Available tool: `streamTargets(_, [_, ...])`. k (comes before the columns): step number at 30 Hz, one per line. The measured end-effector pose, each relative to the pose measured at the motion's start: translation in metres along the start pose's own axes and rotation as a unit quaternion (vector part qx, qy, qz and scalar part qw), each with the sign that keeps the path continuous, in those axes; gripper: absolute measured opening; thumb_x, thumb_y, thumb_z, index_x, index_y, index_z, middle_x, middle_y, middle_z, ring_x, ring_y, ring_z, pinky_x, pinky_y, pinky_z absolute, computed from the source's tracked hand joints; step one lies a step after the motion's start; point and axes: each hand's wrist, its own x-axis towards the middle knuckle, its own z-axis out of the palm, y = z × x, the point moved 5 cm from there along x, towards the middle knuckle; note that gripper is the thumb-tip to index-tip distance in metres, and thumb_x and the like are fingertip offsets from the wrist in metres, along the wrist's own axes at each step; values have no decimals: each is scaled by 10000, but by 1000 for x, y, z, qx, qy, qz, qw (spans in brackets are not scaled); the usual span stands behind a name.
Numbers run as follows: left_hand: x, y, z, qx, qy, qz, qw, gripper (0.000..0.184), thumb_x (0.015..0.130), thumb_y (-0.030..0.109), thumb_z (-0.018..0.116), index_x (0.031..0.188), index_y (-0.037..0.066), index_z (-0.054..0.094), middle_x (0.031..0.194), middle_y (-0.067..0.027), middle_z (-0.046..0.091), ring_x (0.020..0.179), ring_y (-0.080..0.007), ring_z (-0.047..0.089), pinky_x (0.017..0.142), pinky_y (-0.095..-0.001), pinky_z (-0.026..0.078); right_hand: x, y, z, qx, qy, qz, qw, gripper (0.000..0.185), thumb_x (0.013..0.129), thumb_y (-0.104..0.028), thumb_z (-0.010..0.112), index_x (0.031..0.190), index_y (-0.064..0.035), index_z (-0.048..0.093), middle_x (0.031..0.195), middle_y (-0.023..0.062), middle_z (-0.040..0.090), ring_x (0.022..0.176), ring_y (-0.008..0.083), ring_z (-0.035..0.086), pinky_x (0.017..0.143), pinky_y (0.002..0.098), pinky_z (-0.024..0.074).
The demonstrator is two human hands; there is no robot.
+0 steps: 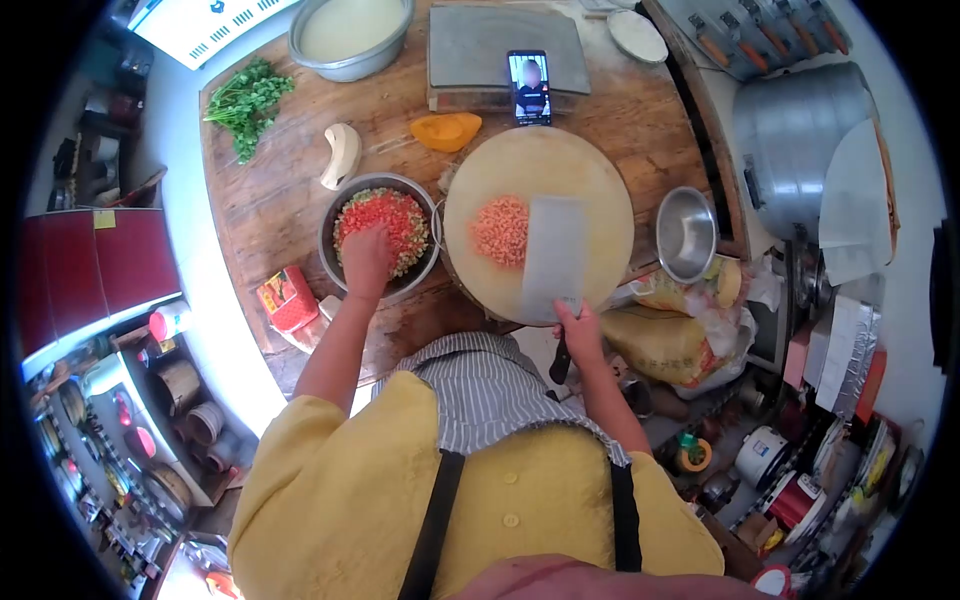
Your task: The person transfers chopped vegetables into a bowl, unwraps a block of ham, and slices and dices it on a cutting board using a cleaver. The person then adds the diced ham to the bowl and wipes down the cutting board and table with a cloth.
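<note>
My left hand [367, 255] reaches down into a metal bowl [328, 262]. Its fingers look drawn together against the chopped red bits [385, 212], which lie over a green and pale chopped mix; what the fingertips hold is hidden. In my right hand [580, 333] is the dark handle of a cleaver [555, 250], its broad blade lying over the round chopping board [600, 190]. Beside the blade's left edge sits a pile of diced orange-pink pieces [498, 230] on the board.
Behind the board, a phone [530, 88] leans on a grey slab [470, 45]. A pumpkin piece [445, 131], a pale curved peeled piece [342, 156], green herbs [250, 105] and a large basin [350, 70] stand farther back. An empty metal bowl [686, 235] is at right, a red packet [288, 299] at left.
</note>
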Motion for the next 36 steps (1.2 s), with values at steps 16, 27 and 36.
streamTargets(16, [26,139,72,-96,59,212,971,531,856,211,628,1298,-7,431,1359,-231,408,1271,-390,373,1072,-448,296,12,36,-30,16,73,21,997,223,873,-192,652,919,3,555,660,52,593,482,109,547,442,260,458])
streamTargets(27, [-10,161,110,-105,78,188,973,683,838,305,629,1331,-71,343,1387,-266,348,1279,-421,332,1090,-468,244,-7,26,40,-49,3,-10,999,215,886,-187,631,937,10,562,649,63,598,484,128,558,460,280,467])
streamTargets(36, [-23,172,113,-219,53,145,963,649,842,232,623,1350,-49,331,1403,-247,336,1275,-416,344,1069,-448,282,-13,26,56,-5,-65,-32,997,185,880,-145,630,961,2,553,643,50,579,490,115,539,460,273,450])
